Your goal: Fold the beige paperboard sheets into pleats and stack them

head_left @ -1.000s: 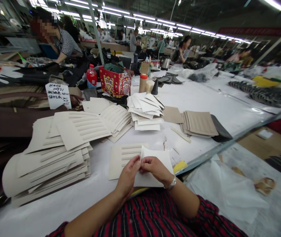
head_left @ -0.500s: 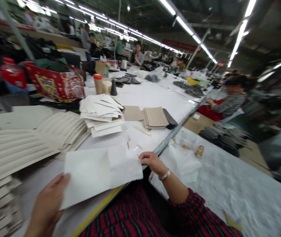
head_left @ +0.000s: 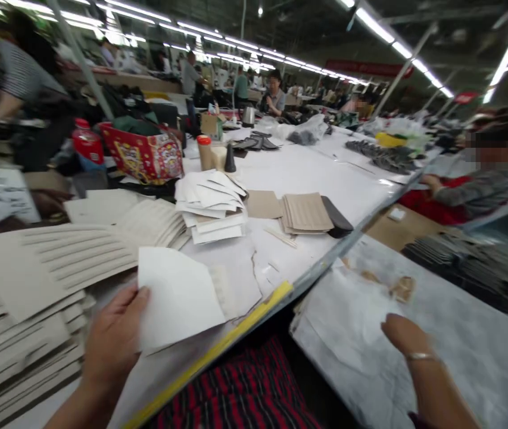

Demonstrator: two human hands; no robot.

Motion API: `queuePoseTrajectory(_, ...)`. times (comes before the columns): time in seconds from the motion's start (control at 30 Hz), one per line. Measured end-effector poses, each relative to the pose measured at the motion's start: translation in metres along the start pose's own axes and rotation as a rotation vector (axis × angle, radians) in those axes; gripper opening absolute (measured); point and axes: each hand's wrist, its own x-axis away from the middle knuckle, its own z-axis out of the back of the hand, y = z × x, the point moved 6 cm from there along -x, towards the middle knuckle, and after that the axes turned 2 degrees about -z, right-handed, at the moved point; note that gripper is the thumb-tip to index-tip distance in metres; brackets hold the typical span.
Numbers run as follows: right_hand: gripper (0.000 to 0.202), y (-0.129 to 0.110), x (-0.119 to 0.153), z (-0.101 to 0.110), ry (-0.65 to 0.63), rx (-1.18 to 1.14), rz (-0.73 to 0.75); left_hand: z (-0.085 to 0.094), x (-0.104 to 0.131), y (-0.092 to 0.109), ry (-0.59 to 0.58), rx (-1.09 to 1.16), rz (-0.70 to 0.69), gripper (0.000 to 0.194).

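My left hand [head_left: 117,333] pinches the left edge of a white sheet [head_left: 175,298], held over the near part of the white table [head_left: 293,164]. Over to the right, my right hand [head_left: 405,336] has its fingers closed above a crumpled white sheet [head_left: 347,316] on the grey-white surface; it seems to grip a thin white piece, though blur hides the detail. Beyond the held sheet stands a stack of white pieces [head_left: 213,202]. Ribbed off-white panels [head_left: 75,256] lie in piles left of my left hand.
Beige pieces [head_left: 307,211] lie beside a dark pad [head_left: 336,217]. A yellow strip [head_left: 218,351] runs along the near table edge. Farther back are an orange-capped jar [head_left: 204,152], a black cone [head_left: 230,159] and a red patterned bag [head_left: 142,152]. A person [head_left: 486,185] sits at the right.
My right hand has left the held sheet's right side and moved right, over the other surface. The white sheet now shows shorter, held by my left hand alone. The view has shifted.
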Motion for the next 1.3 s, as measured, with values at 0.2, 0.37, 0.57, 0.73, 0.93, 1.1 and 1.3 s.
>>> queuePoseTrajectory(0.2,0.039,-0.213,0.084,0.044,-0.256,-0.667,0.620,-0.036,0.043,0.051,-0.153,-0.104,-0.239,0.035)
queuePoseTrajectory(0.37,0.041,-0.330,0.158,0.025,-0.601,-1.006,0.748,-0.083,0.086,0.067,-0.795,0.071,-0.470,0.036)
queuePoseTrajectory(0.57,0.037,-0.365,0.152,0.024,-0.887,-1.170,0.656,-0.031,0.019,-0.018,-0.317,0.433,0.068,0.062)
queuePoseTrajectory(0.73,0.037,-0.400,0.168,0.035,-1.094,-1.107,0.742,-0.062,0.038,-0.065,-0.744,0.796,0.564,0.077)
queuePoseTrajectory(0.93,0.042,-0.392,0.131,0.006,-1.019,-1.001,0.825,-0.016,0.006,-0.068,-0.486,0.540,0.404,0.055)
queuePoseTrajectory(1.1,0.021,-0.364,0.105,-0.054,-0.768,-0.474,0.782,0.005,-0.012,-0.071,-0.231,-0.145,0.101,0.035)
queuePoseTrajectory(1.3,0.022,-0.377,0.089,-0.075,-0.548,-0.295,0.798,0.001,-0.009,-0.092,-0.156,-0.180,0.068,0.044)
